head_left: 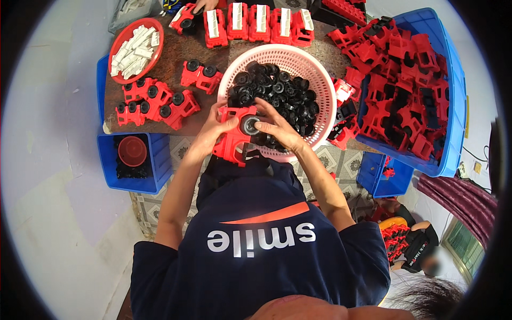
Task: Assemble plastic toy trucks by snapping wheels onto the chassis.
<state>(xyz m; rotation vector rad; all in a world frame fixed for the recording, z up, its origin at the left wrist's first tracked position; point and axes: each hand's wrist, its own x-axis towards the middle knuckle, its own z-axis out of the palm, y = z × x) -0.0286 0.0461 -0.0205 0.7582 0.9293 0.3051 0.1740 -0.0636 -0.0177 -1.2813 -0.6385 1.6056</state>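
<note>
Wheel-fitting step, apparently: L hand (214, 128) grip holds red toy body (232, 144), R hand (280, 128) grip on blk wheel (249, 124), thumb on face; next prob. req. square, firm press.

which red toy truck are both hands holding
The red toy truck at the near left of the pink basket; only it has the left hand and right hand on it.

Bright indoor lt, glints on blk wheels (279, 87), dark rim, fisheye-bent edges, ctr sharp
</note>
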